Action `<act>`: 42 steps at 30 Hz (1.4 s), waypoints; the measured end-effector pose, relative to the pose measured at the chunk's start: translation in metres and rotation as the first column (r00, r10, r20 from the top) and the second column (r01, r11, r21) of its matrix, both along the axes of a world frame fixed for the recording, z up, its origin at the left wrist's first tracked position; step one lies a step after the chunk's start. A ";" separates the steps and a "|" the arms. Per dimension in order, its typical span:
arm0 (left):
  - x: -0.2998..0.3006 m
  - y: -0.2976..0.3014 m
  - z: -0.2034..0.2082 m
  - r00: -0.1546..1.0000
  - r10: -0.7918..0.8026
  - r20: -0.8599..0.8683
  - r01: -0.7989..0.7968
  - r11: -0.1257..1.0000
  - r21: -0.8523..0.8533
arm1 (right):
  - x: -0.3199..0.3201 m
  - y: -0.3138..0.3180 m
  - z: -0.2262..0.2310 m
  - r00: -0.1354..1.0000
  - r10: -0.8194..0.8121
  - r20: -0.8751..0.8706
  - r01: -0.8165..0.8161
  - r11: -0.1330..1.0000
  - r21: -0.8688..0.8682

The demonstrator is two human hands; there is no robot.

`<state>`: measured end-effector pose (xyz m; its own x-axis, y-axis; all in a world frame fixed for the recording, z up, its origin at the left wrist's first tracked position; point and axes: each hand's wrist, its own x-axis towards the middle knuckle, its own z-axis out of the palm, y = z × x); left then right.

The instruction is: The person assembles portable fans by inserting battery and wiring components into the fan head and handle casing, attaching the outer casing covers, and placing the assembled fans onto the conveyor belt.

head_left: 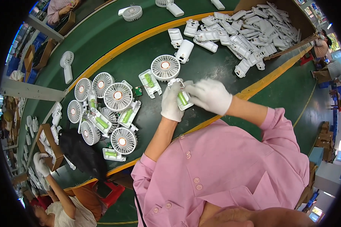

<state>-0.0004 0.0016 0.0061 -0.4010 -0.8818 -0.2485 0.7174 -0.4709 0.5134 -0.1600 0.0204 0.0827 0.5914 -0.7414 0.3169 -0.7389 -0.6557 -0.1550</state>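
Both my hands wear white gloves and meet over the near side of the green bench. My left hand [172,103] closes round a white fan handle shell [185,104] with a green battery cell in it. Fingers of my right hand [209,95] are bent together at the shell's upper right edge; whether they pinch a small part there is hidden. A round white fan head [165,68] lies just beyond, above the shell. Left of it rests another open shell [150,83] with a green cell, beside a small green circuit board [138,91].
Several white fans [118,97] with open handles crowd the bench on the left. A carton [312,39] at the far right spills white handle shells [231,38]. Beyond a yellow edge runs a green belt [98,41] with finished-looking fans. A co-worker's gloved hand [41,164] is at lower left.
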 end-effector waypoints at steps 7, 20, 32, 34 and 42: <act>-0.001 -0.001 -0.004 0.997 0.011 -0.080 -0.008 0.999 0.033 | 0.015 0.036 -0.019 0.987 -0.130 -0.089 0.154 0.921 0.358; 0.006 -0.003 -0.005 0.997 0.065 -0.033 -0.064 0.998 0.022 | -0.030 -0.143 -0.016 0.933 -0.030 -0.358 -0.071 0.961 -0.265; 0.003 -0.002 0.027 0.981 0.113 0.160 -0.121 0.992 0.041 | -0.040 -0.104 0.003 0.984 -0.158 0.087 0.149 0.984 0.102; 0.004 -0.004 0.020 0.981 0.116 0.156 -0.118 0.993 0.003 | -0.037 -0.077 0.000 0.892 -0.284 0.352 0.161 0.926 0.341; 0.003 -0.008 0.005 0.983 0.127 0.131 -0.131 0.991 0.017 | -0.008 -0.037 0.004 0.725 -0.502 0.472 -0.286 0.403 0.869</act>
<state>0.0027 -0.0067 0.0110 -0.2470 -0.9167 -0.3141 0.7012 -0.3928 0.5950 -0.1676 -0.0164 0.0863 0.4428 -0.8381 -0.3186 -0.2509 0.2253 -0.9414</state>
